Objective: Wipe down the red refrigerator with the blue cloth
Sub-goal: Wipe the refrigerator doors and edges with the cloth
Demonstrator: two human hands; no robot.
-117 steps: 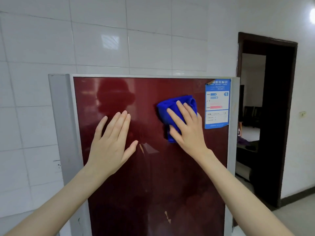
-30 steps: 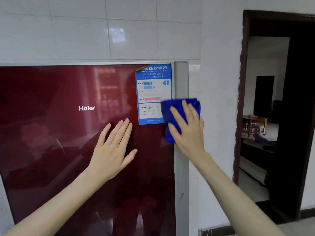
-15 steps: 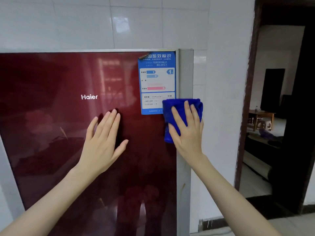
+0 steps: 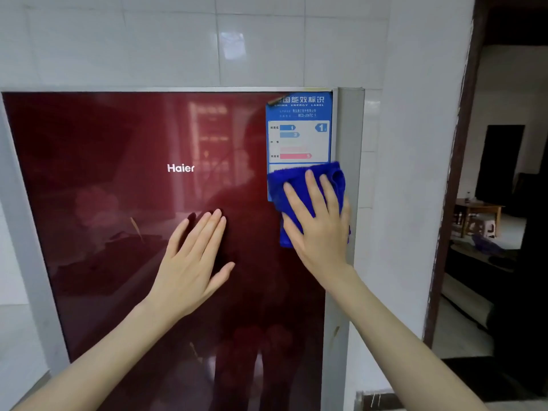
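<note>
The red refrigerator point(image 4: 118, 179) fills the left and middle of the view, its glossy door framed in grey. My right hand point(image 4: 320, 226) presses the folded blue cloth point(image 4: 284, 188) flat against the door near its right edge, over the bottom of a blue energy label point(image 4: 299, 129). My left hand point(image 4: 192, 262) lies flat on the door with fingers spread, holding nothing, to the left of the cloth and a little lower.
White tiled wall point(image 4: 178, 40) rises above and beside the refrigerator. To the right, a dark wooden door frame point(image 4: 456, 173) opens onto another room with a small table point(image 4: 477, 209).
My right hand has slid the cloth leftward from the grey side edge onto the lower part of the label. My left hand stays flat on the door.
</note>
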